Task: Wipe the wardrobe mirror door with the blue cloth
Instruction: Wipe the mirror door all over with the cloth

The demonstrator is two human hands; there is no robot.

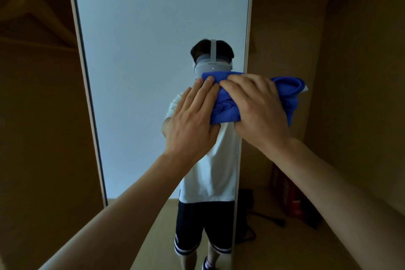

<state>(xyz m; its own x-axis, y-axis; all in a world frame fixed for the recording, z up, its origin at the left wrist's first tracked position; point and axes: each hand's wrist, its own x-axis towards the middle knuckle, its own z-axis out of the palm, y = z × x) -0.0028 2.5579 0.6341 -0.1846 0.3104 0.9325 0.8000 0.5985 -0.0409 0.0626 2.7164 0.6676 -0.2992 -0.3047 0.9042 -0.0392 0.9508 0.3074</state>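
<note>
One wardrobe, brown panels, dim, fills both sides of the view. One mirror door, tall, pale frame, stands centre-left. It reflects one person from head to feet: white top, dark shorts, headset on.

Two bare forearms reach in from the bottom corners toward the glass. Two hands, both at the mirror's mid-height, near its right edge.

Left hand: fingers straight and pressed together, tips resting on the left end of the cloth, holding nothing. Its thumb is hidden from view.

Right hand: fingers close together and curled over the top of the bunched cloth, gripping it. Thumb hidden under the fabric, cannot tell how it lies.

One blue cloth, crumpled, sits under and between the two hands against the mirror's right edge. Its right part sticks out past the frame in front of the wardrobe's inside.

Lower right, on the wardrobe floor: one dark object just beside the mirror and one red object further right, both too dim to identify. Top left: faint wooden hanger shapes, count unclear.
</note>
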